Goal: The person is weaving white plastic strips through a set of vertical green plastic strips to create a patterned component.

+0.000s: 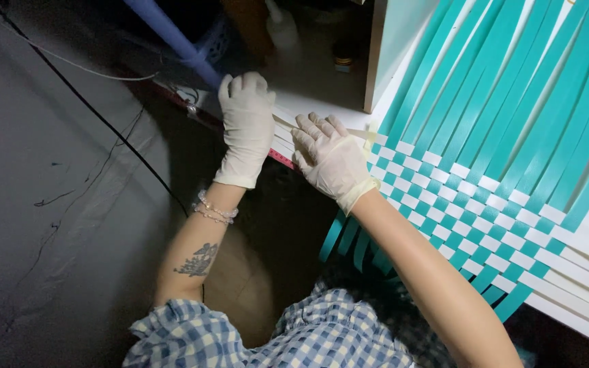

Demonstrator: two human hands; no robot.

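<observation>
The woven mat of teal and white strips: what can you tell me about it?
The woven mat is a flat checkered panel of glossy, plastic-looking teal and white strips. Loose teal ends fan out above and hang below; white ends trail to the lower right. The gloved right hand rests at its left corner, the gloved left hand beside it on white strips.

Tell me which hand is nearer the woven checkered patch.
Right. The right hand rests at the edge of the woven checkered patch; the left hand sits farther out, on the white strips.

To my left lies grey floor (49,204) crossed by a thin black cable (103,129). Ahead, a blue pipe (172,37) slants beside a wooden panel (374,54).
</observation>
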